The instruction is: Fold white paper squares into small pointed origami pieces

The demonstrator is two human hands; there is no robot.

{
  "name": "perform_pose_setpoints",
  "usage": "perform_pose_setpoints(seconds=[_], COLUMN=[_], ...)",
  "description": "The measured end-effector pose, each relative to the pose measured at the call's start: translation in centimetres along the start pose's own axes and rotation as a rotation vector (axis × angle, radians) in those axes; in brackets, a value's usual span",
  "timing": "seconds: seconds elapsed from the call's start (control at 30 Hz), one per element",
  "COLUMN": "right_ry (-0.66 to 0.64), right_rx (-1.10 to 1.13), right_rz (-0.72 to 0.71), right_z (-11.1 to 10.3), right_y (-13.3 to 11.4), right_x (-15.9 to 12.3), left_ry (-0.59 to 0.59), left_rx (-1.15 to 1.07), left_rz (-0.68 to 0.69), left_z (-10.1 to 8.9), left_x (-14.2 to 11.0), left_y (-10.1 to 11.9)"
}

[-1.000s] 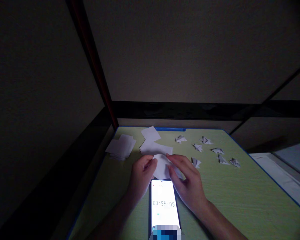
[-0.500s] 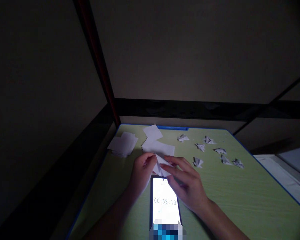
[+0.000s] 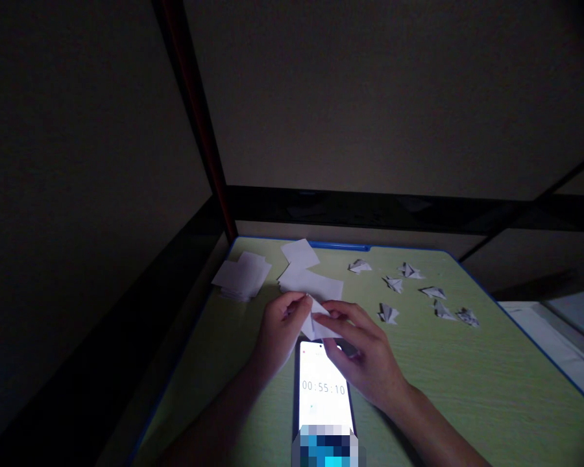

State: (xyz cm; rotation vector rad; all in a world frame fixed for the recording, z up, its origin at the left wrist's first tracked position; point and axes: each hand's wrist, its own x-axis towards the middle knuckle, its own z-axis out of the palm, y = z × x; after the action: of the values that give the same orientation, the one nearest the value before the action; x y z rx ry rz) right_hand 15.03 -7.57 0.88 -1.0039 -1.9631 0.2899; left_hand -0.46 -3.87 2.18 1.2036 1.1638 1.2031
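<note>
A small white sheet of paper (image 3: pixel 309 329), partly folded with a crease down its middle, is held up between both hands just beyond the phone. My left hand (image 3: pixel 281 329) pinches its left edge between thumb and fingers. From the right, my right hand (image 3: pixel 363 340) grips the paper, its fingers lying across the front and the thumb lower down. Both hands are closed on it, and the fingertips behind the paper are hidden. Directly below stands the lit phone (image 3: pixel 322 389), its screen showing a running timer.
Loose white sheets (image 3: pixel 316 283) lie behind the hands, and a stack of paper squares (image 3: pixel 243 275) sits at the left edge. Several folded paper pieces (image 3: pixel 394 284) are scattered right of centre. The green table (image 3: pixel 467 376) has a blue rim, with dark walls behind and left.
The paper was nearly flat a second ago; now a flap is folded over and creased. My right fingers have shifted left across it. The view has turned slightly.
</note>
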Motion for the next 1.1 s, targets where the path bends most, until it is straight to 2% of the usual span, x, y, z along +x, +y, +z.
perform_pose_setpoints(seconds=[0.1, 0.23, 0.33, 0.43, 0.77, 1.1], right_ry=[0.027, 0.092, 0.019, -0.058, -0.075, -0.106], right_rx=[0.134, 0.383, 0.541, 0.659, 0.737, 0.719], right_rz=[0.102, 0.406, 0.635, 0.748, 0.851, 0.821], right_z=[-0.3, -0.5, -0.2, 0.0, -0.3, 0.0], right_y=[-0.2, -0.4, -0.3, -0.3, -0.2, -0.1], right_x=[0.1, 0.6, 1.1, 1.3, 1.5, 1.2], left_ry=[0.005, -0.016, -0.033, -0.062, -0.088, -0.112], left_rx=[0.008, 0.013, 0.008, 0.008, 0.01, -0.014], left_rz=[0.005, -0.006, -0.021, -0.025, -0.009, -0.001], left_z=[-0.1, 0.0, 0.1, 0.1, 0.1, 0.3], left_x=[0.1, 0.1, 0.0, -0.1, -0.2, -0.5], left_y=[-0.2, -0.2, -0.1, -0.2, 0.2, 0.1])
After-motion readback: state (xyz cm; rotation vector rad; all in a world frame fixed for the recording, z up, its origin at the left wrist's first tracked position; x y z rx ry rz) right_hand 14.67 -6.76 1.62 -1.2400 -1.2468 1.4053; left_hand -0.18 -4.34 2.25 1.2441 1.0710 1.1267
